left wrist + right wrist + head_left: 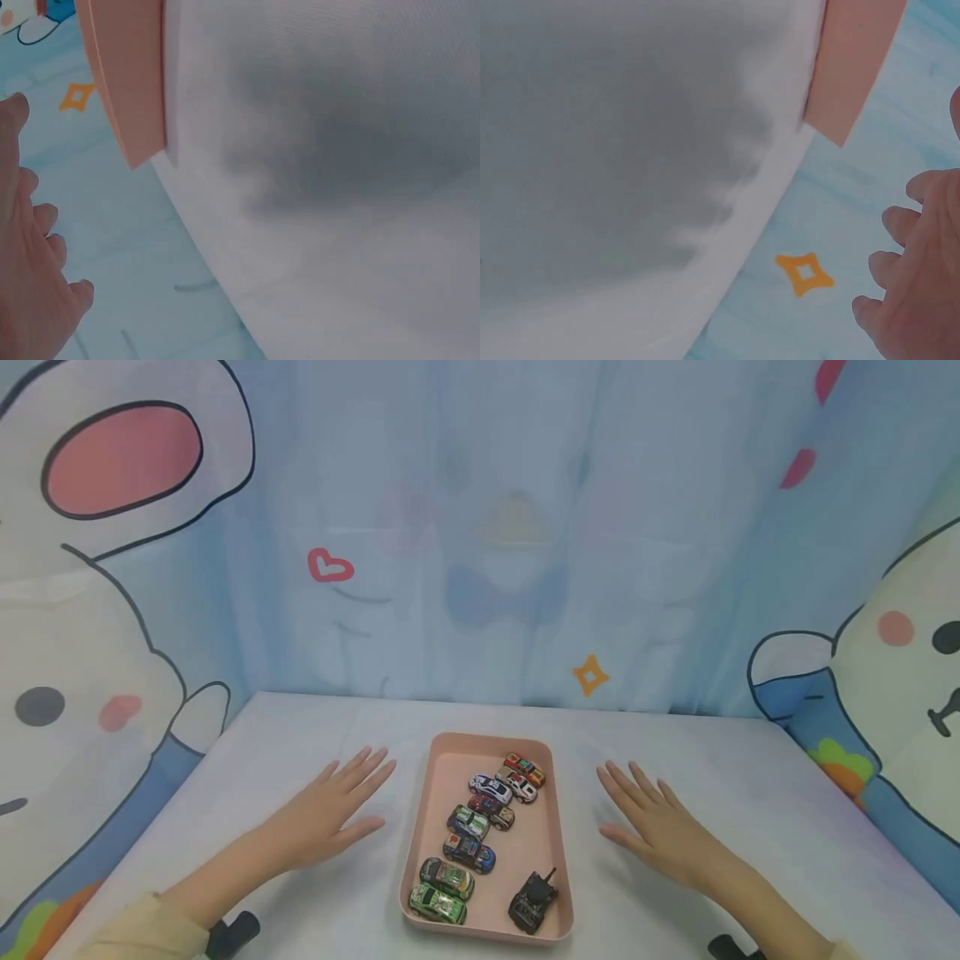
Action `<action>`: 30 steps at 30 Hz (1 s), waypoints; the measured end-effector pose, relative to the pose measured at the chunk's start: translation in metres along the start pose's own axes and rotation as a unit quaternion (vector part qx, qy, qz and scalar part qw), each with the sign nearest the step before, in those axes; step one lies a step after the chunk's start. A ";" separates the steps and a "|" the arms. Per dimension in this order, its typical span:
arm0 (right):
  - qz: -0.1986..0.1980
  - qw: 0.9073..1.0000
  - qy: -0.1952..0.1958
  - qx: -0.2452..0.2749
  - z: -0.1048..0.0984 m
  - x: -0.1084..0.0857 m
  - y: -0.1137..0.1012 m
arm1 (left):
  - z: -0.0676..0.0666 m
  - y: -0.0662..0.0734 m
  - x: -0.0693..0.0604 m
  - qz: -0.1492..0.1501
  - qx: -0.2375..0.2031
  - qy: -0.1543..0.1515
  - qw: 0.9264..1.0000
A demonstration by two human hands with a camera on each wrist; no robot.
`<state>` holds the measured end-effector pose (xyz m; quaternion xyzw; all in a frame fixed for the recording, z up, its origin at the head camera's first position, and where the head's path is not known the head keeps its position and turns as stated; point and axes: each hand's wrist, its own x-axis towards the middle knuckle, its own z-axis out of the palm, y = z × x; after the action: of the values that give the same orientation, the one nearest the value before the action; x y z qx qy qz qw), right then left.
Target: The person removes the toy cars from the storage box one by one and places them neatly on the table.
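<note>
A pink tray [517, 860] lies lengthwise in the middle of the white table. Several small toy cars run in a loose line from its far right corner to its near left, among them a green car [437, 903] and a dark blue one [468, 852]. A black toy tank [533, 902] sits apart in the near right corner. My left hand [337, 814] hovers left of the tray, fingers straight, holding nothing. To the right of it is my right hand [660, 831], likewise with straight fingers and nothing held. Both wrist views show the tray's outer side wall [131, 75].
The white table [315, 727] ends at a light blue curtain [480, 635] along the back. White cartoon animals are printed on the curtain at both sides. Dark shadows of the hands fall on the tabletop beside the tray.
</note>
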<state>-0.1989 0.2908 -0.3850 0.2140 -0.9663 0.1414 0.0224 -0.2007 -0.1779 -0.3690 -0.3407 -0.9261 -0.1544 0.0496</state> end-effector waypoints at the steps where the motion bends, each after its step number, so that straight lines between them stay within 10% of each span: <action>1: 0.000 1.000 -0.001 0.001 0.000 -0.001 -0.002 | 0.000 0.003 0.000 0.001 -0.006 0.001 1.000; 30: -0.067 0.992 -0.043 0.097 0.022 -0.010 -0.048 | 0.019 0.046 0.002 0.037 -0.073 -0.010 0.997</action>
<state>-0.1691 0.2468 -0.3942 0.2851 -0.9315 0.2236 -0.0304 -0.1722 -0.1372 -0.3753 -0.3786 -0.8997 -0.2161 0.0214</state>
